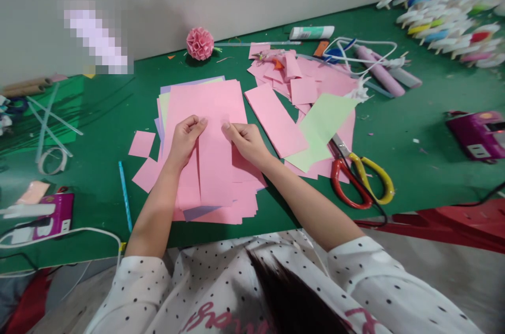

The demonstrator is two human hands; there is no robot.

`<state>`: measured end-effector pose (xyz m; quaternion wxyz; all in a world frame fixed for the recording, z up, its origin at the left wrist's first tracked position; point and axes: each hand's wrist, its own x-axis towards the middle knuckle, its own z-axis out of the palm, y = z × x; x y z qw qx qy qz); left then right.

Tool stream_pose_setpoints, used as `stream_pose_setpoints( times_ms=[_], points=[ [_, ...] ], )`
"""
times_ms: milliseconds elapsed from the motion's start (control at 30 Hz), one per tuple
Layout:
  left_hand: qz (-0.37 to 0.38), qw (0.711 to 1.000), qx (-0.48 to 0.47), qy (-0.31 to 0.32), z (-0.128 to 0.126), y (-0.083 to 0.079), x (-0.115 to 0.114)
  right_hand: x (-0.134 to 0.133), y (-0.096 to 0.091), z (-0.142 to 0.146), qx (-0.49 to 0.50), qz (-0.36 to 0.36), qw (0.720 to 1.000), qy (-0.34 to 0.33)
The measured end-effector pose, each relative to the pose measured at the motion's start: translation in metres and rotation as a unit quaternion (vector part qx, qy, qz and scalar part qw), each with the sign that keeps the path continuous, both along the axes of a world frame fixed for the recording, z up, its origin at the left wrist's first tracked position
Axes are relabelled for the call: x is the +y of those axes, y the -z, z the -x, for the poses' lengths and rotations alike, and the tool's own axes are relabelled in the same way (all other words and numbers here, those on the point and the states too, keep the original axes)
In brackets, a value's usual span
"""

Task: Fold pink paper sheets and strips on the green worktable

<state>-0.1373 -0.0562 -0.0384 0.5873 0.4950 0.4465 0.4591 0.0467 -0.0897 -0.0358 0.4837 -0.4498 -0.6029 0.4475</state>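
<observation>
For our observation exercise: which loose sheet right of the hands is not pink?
The pale green sheet, lying atop the pink pieces beside the scissors; the rest there are pink.

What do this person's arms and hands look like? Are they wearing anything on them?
The left hand and right hand are bare: no gloves, and no rings or watch that I can see. The forearms are uncovered too. The left sleeve and right sleeve are white with small dark dots, ending near the elbows.
</observation>
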Motion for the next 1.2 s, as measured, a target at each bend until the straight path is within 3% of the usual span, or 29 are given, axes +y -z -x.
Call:
stream_pose_setpoints(
  times_ms=[733, 1033, 1200],
  points=[
    [-0.008, 1.000, 0.018, 0.010, 0.0002, 0.0001, -0.0013, 0.0003, 0.0011, -0.0026, -0.027, -0.024, 0.999, 0.035],
    [-0.023, 0.999, 0.031, 0.020, -0.0004, -0.0037, -0.0019, 0.0029, 0.0029, -0.0029, 0.001, -0.003, 1.000, 0.016],
    [-0.039, 0.998, 0.030, 0.049, -0.0017, -0.0076, -0.0024, 0.0026, 0.0016, 0.0010, -0.013, 0.015, 0.999, -0.032]
  ],
)
